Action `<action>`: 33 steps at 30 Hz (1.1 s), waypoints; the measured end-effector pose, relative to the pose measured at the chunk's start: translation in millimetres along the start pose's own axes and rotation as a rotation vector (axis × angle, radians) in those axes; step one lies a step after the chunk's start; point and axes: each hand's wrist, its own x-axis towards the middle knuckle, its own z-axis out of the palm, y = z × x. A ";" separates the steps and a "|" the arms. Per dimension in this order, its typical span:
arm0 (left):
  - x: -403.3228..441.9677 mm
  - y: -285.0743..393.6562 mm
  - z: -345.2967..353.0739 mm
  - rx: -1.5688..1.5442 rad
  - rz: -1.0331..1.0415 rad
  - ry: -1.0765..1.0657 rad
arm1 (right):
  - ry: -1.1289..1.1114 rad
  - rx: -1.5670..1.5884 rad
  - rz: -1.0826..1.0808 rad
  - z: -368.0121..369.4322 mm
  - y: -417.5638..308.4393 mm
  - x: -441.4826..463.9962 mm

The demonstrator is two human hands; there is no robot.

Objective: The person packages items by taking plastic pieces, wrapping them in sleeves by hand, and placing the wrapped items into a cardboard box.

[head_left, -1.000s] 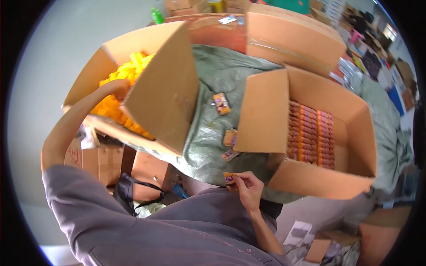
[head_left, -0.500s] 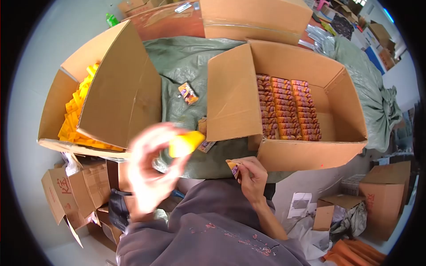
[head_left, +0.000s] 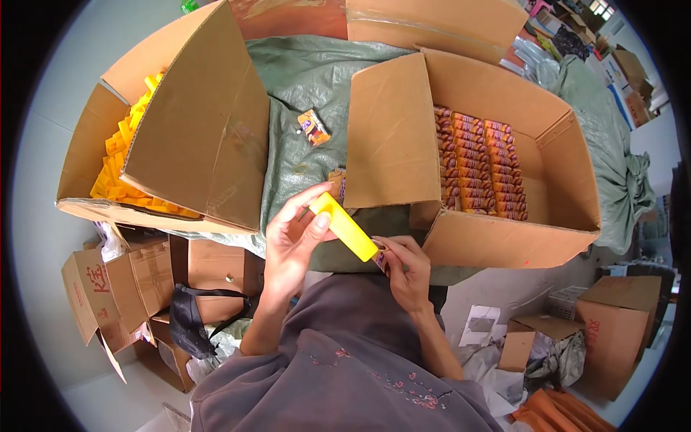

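Note:
My left hand [head_left: 288, 241] grips a bright yellow, long flat plastic piece [head_left: 347, 229] between thumb and fingers. Its lower end meets a small printed orange-and-purple card sleeve [head_left: 380, 262], pinched in my right hand [head_left: 410, 277]. Whether the piece's tip is inside the sleeve or only against it, I cannot tell. Many similar yellow pieces [head_left: 119, 162] fill the cardboard box [head_left: 201, 129] at left. Rows of orange-and-purple packs [head_left: 471, 169] lie in the carton [head_left: 515, 241] at right. One loose printed pack [head_left: 313, 127] rests on the green sheet [head_left: 306, 72] between the boxes.
Another printed piece [head_left: 337, 177] is partly hidden beside the right carton's flap [head_left: 392, 137]. A further large carton [head_left: 439, 25] stands at the back. Below the work surface are open cartons [head_left: 90, 288], a black bag [head_left: 198, 320] and orange cloth [head_left: 568, 414].
My left hand has brought the yellow piece right and down to the sleeve in my right hand. The right hand stays nearly in place. The view has shifted slightly.

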 end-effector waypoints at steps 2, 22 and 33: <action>0.3 -5.4 -1.0 0.061 0.011 0.005 | -0.019 0.013 0.012 0.1 -4.4 -0.7; 4.7 -10.3 -4.5 0.937 0.083 0.101 | 0.022 -0.069 0.005 5.2 -0.4 -6.0; 3.7 -36.2 5.6 0.567 0.033 0.242 | 0.125 0.283 0.285 12.7 7.8 -14.4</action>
